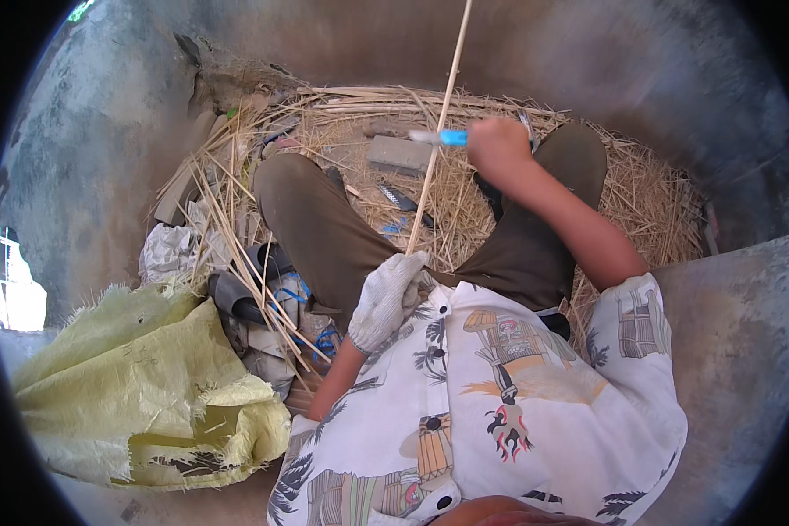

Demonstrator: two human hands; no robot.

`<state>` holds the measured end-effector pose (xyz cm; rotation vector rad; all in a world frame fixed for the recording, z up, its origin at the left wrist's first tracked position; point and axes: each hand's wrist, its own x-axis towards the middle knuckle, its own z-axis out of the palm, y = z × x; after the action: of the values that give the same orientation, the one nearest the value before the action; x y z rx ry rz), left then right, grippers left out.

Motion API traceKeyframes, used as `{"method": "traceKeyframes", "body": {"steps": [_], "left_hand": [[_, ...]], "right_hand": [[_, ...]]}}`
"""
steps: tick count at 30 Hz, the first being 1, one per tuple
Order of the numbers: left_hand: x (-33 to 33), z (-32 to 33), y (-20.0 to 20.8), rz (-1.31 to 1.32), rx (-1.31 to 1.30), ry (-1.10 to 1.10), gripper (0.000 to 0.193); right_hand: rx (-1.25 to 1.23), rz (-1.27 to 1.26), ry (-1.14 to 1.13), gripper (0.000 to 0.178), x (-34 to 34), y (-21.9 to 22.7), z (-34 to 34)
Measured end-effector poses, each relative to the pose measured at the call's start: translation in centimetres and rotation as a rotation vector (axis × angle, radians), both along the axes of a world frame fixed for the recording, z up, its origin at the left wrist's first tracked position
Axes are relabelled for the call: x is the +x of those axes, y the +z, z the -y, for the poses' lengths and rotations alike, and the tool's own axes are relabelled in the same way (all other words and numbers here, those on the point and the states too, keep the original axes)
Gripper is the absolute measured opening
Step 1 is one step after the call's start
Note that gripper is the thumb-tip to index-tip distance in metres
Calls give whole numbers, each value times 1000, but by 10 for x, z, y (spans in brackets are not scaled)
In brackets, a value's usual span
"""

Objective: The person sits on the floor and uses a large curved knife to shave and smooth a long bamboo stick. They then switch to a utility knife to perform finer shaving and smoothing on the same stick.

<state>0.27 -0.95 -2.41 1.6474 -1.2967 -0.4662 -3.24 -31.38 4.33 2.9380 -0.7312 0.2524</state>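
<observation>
My left hand (pixel 384 302), in a white knitted glove, is closed around the lower end of a long thin bamboo strip (pixel 448 98) close to my lap. The strip slants up and away between my knees, past the top of the view. My bare right hand (pixel 500 151) grips a knife (pixel 453 138) with a blue handle. Its blade points left across the strip and looks blurred; whether it touches the strip I cannot tell.
Bamboo shavings (pixel 644 197) cover the floor around my legs. A grey block (pixel 398 155) and a dark serrated tool (pixel 398 197) lie between my knees. Long loose strips (pixel 230 256) lean at the left beside a yellow woven sack (pixel 140 386). A wall (pixel 517 57) curves behind.
</observation>
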Motion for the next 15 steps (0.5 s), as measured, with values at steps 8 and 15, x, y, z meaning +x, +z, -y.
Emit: {"method": "traceKeyframes", "body": {"steps": [8, 15], "left_hand": [[-8, -5, 27, 176, 132, -23, 38], [-10, -13, 26, 228, 256, 45, 16]], "right_hand": [[1, 255, -283, 14, 8, 68, 75], [-64, 123, -41, 15, -3, 56, 41]]}}
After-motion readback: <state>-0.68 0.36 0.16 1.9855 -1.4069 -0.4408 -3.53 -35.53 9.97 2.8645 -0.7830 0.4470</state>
